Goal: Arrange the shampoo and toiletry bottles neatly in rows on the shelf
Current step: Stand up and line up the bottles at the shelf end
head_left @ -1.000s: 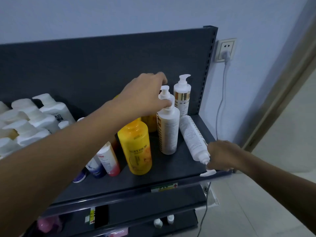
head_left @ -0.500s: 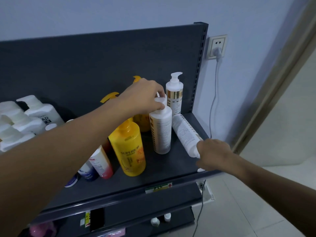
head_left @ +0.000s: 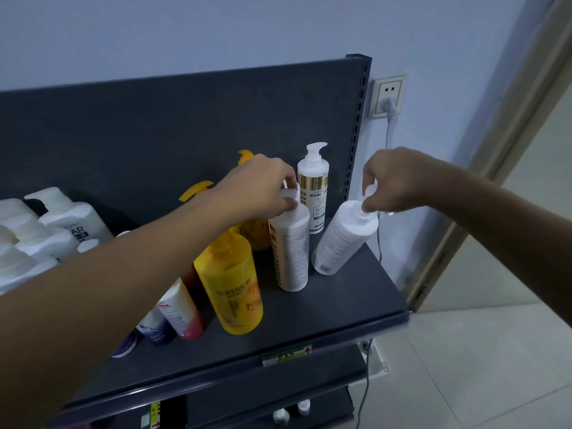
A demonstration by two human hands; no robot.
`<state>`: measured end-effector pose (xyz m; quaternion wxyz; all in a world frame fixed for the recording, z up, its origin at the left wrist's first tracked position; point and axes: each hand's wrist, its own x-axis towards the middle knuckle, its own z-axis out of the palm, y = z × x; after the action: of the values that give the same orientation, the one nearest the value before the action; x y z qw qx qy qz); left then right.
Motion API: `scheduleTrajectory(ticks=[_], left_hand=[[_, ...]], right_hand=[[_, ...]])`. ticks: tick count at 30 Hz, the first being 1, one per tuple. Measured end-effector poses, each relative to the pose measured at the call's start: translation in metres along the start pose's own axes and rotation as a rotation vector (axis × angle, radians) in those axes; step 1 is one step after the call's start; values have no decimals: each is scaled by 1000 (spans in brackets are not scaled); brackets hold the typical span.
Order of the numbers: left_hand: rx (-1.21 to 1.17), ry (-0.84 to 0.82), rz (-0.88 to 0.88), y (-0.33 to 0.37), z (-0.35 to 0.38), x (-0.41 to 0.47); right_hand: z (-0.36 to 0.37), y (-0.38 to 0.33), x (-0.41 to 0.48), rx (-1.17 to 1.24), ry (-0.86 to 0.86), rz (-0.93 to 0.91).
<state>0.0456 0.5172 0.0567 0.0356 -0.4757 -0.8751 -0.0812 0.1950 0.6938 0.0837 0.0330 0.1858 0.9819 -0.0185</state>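
My left hand (head_left: 263, 184) grips the pump of an upright white bottle with a gold stripe (head_left: 291, 252) on the dark shelf (head_left: 325, 314). By its pump, my right hand (head_left: 399, 181) holds a second white bottle (head_left: 343, 239); this one leans to the right near the shelf's right edge, its base on the shelf. A third white and gold pump bottle (head_left: 314, 187) stands at the back between my hands. In front, left of the gripped bottle, stands a yellow bottle (head_left: 232, 289), with another yellow one (head_left: 253, 233) partly hidden behind my left arm.
Small tubes (head_left: 179, 311) lean under my left arm, and several white bottles (head_left: 46, 230) crowd the shelf's left side. A wall socket with a plugged cable (head_left: 388, 97) sits right of the shelf's back panel. Lower shelves hold small items (head_left: 291, 413). Tiled floor lies to the right.
My right hand has lifted the lying white bottle by its pump from the shelf's front edge up to a leaning stand. My left hand stays on the other bottle's pump.
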Motion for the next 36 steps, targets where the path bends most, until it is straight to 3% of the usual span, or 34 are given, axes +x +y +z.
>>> scheduleTrajectory(ticks=[5, 10, 16, 20, 22, 30, 36], left_hand=[[-54, -12, 3, -3, -1, 0], [-75, -7, 0, -2, 1, 1], [-101, -4, -6, -4, 2, 2], [-114, -3, -6, -3, 3, 2], [-119, 9, -7, -3, 2, 0], [-49, 66, 4, 11, 3, 6], [-66, 89, -1, 20, 4, 19]], right_hand=[[-10, 11, 13, -59, 132, -308], [8, 12, 16, -53, 287, -447], [21, -9, 11, 192, 253, -313], [32, -18, 14, 201, 327, -54], [35, -21, 14, 191, 355, -10], [25, -18, 8, 352, 362, -128], [17, 6, -3, 394, 253, -371]])
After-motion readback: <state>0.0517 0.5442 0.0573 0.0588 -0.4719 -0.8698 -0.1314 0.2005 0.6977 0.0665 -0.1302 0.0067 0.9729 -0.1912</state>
